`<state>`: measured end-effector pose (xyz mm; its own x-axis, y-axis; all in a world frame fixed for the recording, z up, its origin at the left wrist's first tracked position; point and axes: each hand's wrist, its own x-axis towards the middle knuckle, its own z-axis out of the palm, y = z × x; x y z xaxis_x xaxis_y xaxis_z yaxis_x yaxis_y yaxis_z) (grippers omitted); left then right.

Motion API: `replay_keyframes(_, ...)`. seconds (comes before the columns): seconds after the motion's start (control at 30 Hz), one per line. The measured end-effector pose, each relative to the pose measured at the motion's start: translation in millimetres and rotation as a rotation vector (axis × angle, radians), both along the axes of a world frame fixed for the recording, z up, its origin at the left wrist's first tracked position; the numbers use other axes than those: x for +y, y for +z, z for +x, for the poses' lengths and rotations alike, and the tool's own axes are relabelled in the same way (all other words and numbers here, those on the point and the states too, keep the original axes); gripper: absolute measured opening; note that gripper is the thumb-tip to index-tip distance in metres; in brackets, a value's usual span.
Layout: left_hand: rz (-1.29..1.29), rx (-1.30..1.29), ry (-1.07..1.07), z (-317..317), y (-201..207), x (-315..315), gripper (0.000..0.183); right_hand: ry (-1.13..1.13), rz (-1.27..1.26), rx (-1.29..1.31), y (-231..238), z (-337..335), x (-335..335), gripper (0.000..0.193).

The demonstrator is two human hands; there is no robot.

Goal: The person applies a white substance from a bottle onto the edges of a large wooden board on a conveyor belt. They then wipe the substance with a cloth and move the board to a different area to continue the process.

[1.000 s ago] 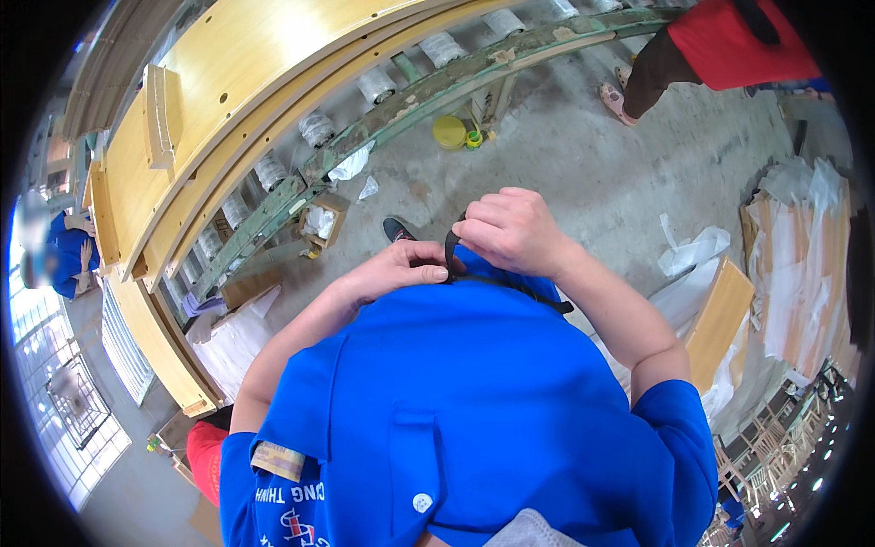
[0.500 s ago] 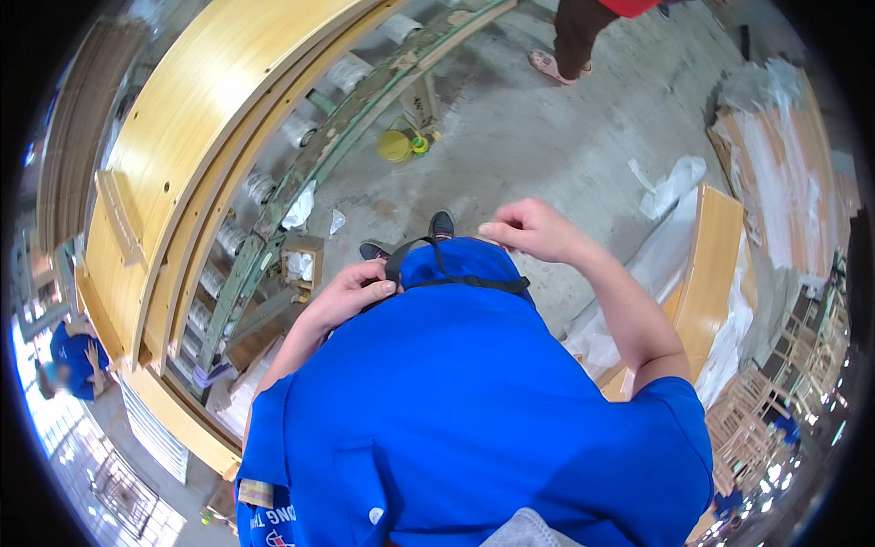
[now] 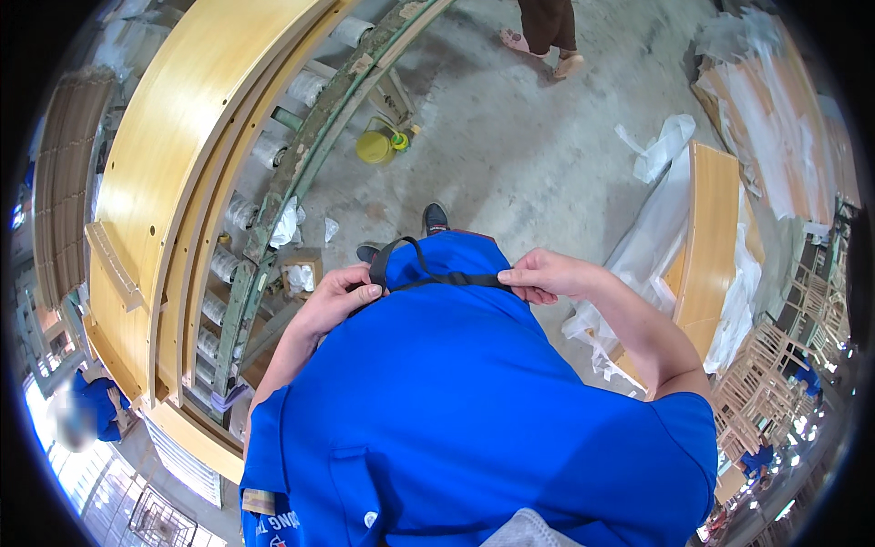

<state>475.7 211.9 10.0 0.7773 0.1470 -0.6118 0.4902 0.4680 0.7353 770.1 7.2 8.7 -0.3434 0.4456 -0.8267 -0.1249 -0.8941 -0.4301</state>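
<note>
A black strap (image 3: pixel 481 280) runs across the front of my blue shirt (image 3: pixel 474 365) at the waist, with a small dark buckle near its middle and a loop of it standing up on the left. My right hand (image 3: pixel 554 273) pinches the strap's right part between thumb and fingers. At the other side, the fingers of my left hand (image 3: pixel 339 299) close on the strap beside the raised loop. Part of the strap is hidden behind both hands. My dark shoes (image 3: pixel 436 218) show on the floor just beyond the shirt hem.
Stacked yellow wood panels (image 3: pixel 182 137) lie on a green-framed roller conveyor (image 3: pixel 301 137) to my left. A wrapped wood panel (image 3: pixel 713 228) stands at right, with plastic-covered boards (image 3: pixel 775 109) behind. A yellow-green round container (image 3: pixel 374 147) sits by the conveyor. Another person's legs (image 3: pixel 549 27) are ahead.
My right hand has come down and inward onto the strap, which is now stretched to it. My left hand stays at the strap. The person ahead has shifted left and farther up the picture.
</note>
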Motion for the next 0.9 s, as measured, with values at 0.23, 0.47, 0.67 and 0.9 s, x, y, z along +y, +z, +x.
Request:
replay_keyframes(0.23,0.107,-0.015,-0.069,-1,-6,0,0.021,-0.421,-0.006,-0.05,1,-6,11,0.028)
replay_keyframes(0.47,0.105,-0.026,-0.042,8,7,-2,0.024,-0.455,-0.014,-0.122,2,36,-5,0.029)
replay_keyframes(0.67,0.104,-0.102,-0.135,9,-1,4,0.018,-0.334,-0.054,-0.194,-2,66,-18,0.031)
replay_keyframes(0.9,-0.018,0.055,-0.261,22,12,20,0.011,0.221,-0.154,-0.063,-7,45,-34,0.03)
